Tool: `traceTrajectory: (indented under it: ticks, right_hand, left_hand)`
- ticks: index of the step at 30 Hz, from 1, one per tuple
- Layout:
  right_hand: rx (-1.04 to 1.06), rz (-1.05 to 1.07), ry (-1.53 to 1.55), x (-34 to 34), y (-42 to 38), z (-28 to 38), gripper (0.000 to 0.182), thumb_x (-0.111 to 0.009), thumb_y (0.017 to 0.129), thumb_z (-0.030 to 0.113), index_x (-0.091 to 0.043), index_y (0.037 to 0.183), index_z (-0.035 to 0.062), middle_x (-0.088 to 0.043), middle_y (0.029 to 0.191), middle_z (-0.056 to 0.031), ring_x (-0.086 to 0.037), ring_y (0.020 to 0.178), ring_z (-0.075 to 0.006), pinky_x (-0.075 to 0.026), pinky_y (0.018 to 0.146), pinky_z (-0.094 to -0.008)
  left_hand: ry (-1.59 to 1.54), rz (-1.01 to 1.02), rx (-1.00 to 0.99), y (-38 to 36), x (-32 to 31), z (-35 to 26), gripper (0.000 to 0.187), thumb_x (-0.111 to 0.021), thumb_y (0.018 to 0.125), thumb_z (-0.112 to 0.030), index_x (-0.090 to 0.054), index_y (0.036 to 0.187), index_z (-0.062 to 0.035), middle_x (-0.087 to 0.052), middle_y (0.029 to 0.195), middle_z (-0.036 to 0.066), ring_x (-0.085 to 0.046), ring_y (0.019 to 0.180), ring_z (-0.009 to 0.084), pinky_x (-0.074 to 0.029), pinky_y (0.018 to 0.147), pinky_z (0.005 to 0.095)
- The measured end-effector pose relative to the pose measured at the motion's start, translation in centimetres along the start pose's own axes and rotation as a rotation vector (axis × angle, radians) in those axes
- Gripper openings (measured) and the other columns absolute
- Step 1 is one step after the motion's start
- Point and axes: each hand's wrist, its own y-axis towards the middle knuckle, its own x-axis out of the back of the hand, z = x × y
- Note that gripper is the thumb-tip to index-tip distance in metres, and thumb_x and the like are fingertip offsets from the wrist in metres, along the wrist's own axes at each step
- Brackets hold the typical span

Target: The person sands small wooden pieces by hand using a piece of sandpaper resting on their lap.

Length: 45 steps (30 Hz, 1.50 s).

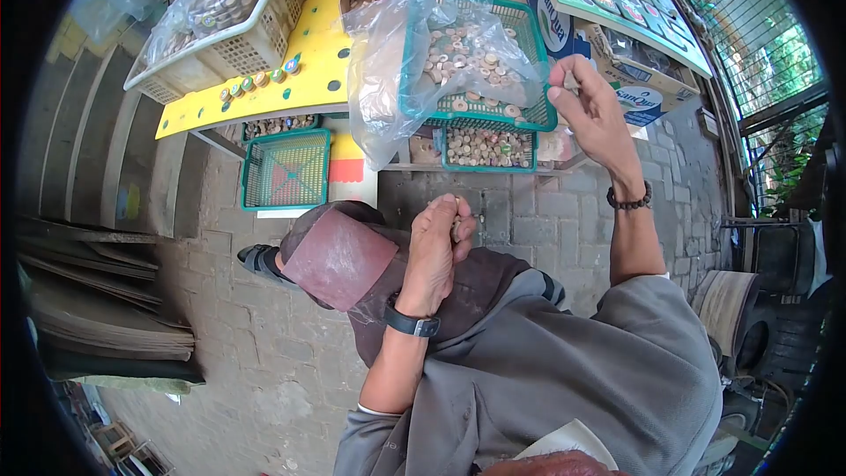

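Observation:
My left hand (435,242), with a black watch on the wrist, is raised over my lap. Its fingers are curled round small pale pieces (456,222), mostly hidden in the grip. My right hand (592,107), wearing a beaded bracelet, hovers by the right rim of a green basket (542,44); its fingers are bent, thumb and forefinger slightly apart, and nothing shows between them. Small round wooden discs (476,57) lie in that basket, partly under a clear plastic bag (379,79). On my thigh rests a dusty reddish sheet (342,256), probably sandpaper.
A yellow board (304,66) carries a row of small capped pieces (261,79) and a white crate (256,53) of bagged pieces. Lower down are an openwork green basket (285,169) and another basket of discs (489,148). Cardboard boxes (648,92) stand on the right.

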Motion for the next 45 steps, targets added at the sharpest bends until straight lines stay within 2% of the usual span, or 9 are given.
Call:
traceTrajectory:
  ticks: [9,14,17,21,23,33,39,41,45]
  right_hand:
    - [0.100,0.081,0.107,-1.8,4.6,1.6,0.016,-0.047,0.101,0.008,-0.061,0.104,-0.0004,-0.060,0.084,-0.0072,-0.056,0.062,-0.0149,-0.046,0.061,-0.0319]
    - [0.337,-0.070,-0.399,-3.2,8.4,0.0,0.034,-0.048,0.103,0.027,-0.064,0.093,-0.0009,-0.062,0.076,-0.0240,-0.063,0.071,-0.0408,-0.049,0.066,-0.0467]
    - [0.247,-0.108,-0.575,-4.3,10.7,-0.1,0.040,-0.048,0.102,0.034,-0.064,0.089,-0.0002,-0.064,0.082,-0.0279,-0.062,0.081,-0.0470,-0.048,0.071,-0.0528]
    - [0.097,0.045,-0.624,-5.2,12.7,0.2,0.042,-0.045,0.102,0.032,-0.062,0.086,-0.0024,-0.063,0.083,-0.0296,-0.062,0.081,-0.0480,-0.047,0.072,-0.0531]
    - [0.343,0.025,-0.646,-6.2,14.4,-3.0,0.030,-0.043,0.103,0.024,-0.054,0.090,-0.0012,-0.058,0.079,-0.0268,-0.058,0.074,-0.0452,-0.042,0.066,-0.0491]
    - [0.485,0.263,-0.520,-8.1,17.2,-6.5,0.017,-0.045,0.095,0.010,-0.058,0.094,-0.0018,-0.063,0.084,-0.0260,-0.062,0.083,-0.0478,-0.045,0.073,-0.0539]
    - [0.499,0.168,-0.720,-9.4,17.1,-6.0,0.036,-0.057,0.098,0.029,-0.065,0.080,-0.0015,-0.067,0.078,-0.0245,-0.067,0.078,-0.0428,-0.049,0.063,-0.0483]
    - [0.358,0.152,-0.901,-9.8,16.6,-4.9,0.043,-0.060,0.096,0.040,-0.068,0.079,0.0016,-0.068,0.078,-0.0228,-0.068,0.078,-0.0416,-0.051,0.065,-0.0493]
    - [0.332,0.194,-0.932,-10.1,16.6,-4.7,0.047,-0.057,0.099,0.043,-0.071,0.079,0.0037,-0.068,0.075,-0.0216,-0.068,0.075,-0.0398,-0.053,0.064,-0.0487]
  left_hand:
    - [0.082,-0.039,-0.047,0.1,0.9,1.3,0.029,-0.045,0.107,-0.032,-0.055,0.092,-0.0085,-0.048,0.067,-0.002,-0.036,0.051,0.0045,-0.026,0.044,0.0203]
    - [0.101,-0.059,-0.059,0.0,0.9,1.5,0.029,-0.045,0.107,-0.031,-0.055,0.091,-0.0089,-0.049,0.067,-0.002,-0.038,0.053,0.0042,-0.027,0.044,0.0200]
    - [0.092,-0.046,-0.067,-0.1,1.0,1.4,0.030,-0.046,0.107,-0.031,-0.056,0.090,-0.0087,-0.049,0.067,-0.003,-0.038,0.053,0.0040,-0.028,0.044,0.0198]
    - [0.038,-0.041,-0.081,-0.3,1.2,1.4,0.029,-0.048,0.107,-0.031,-0.056,0.090,-0.0085,-0.049,0.068,-0.003,-0.039,0.054,0.0038,-0.028,0.045,0.0198]
    - [0.036,-0.030,-0.077,-0.5,1.3,1.3,0.028,-0.050,0.106,-0.032,-0.059,0.095,-0.0073,-0.051,0.070,-0.003,-0.040,0.055,0.0037,-0.030,0.047,0.0192]
    - [-0.130,0.037,-0.148,-2.6,0.3,-1.9,0.021,-0.061,0.102,-0.025,-0.061,0.107,-0.0051,-0.056,0.081,-0.002,-0.044,0.058,0.0046,-0.034,0.052,0.0190]
    - [-0.239,0.050,-0.248,-3.9,0.1,-3.5,0.022,-0.062,0.102,-0.028,-0.061,0.104,-0.0068,-0.056,0.083,0.000,-0.044,0.059,0.0049,-0.034,0.053,0.0189]
    - [-0.245,0.032,-0.241,-4.3,0.2,-3.9,0.024,-0.060,0.103,-0.031,-0.061,0.100,-0.0075,-0.055,0.081,-0.001,-0.043,0.058,0.0049,-0.034,0.052,0.0192]
    - [-0.272,-0.011,-0.271,-4.8,0.5,-4.2,0.027,-0.057,0.104,-0.034,-0.061,0.100,-0.0078,-0.054,0.080,-0.001,-0.042,0.056,0.0049,-0.033,0.052,0.0195]
